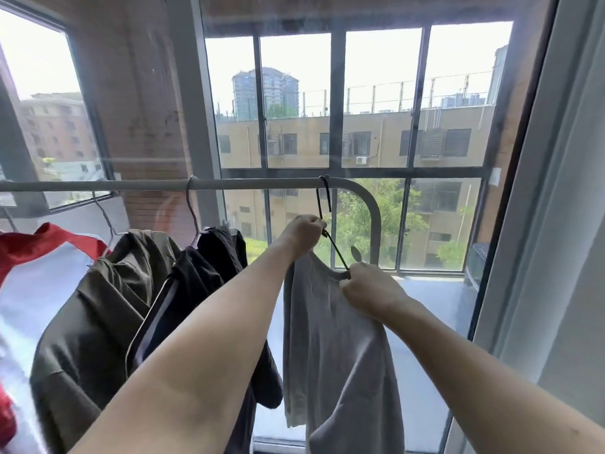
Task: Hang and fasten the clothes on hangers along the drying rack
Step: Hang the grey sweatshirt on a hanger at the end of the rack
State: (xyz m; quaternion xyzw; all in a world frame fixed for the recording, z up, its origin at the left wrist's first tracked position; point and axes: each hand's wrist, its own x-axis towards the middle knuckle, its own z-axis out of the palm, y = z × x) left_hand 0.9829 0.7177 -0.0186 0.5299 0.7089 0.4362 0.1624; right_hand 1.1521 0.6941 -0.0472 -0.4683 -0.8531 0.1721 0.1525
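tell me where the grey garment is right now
In the head view the grey garment hangs on a black hanger hooked at the rail's right end, right of the black garment, held by the left hand and right hand.

Open rail [262, 184] between black garment [209, 257] and grey garment's hanger [324, 204], crowded leftward

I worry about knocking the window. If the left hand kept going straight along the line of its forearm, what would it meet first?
Probably the black hanger's neck, which the left hand already touches, then the rack rail above. The window glass looks farther back, though depth is unclear.
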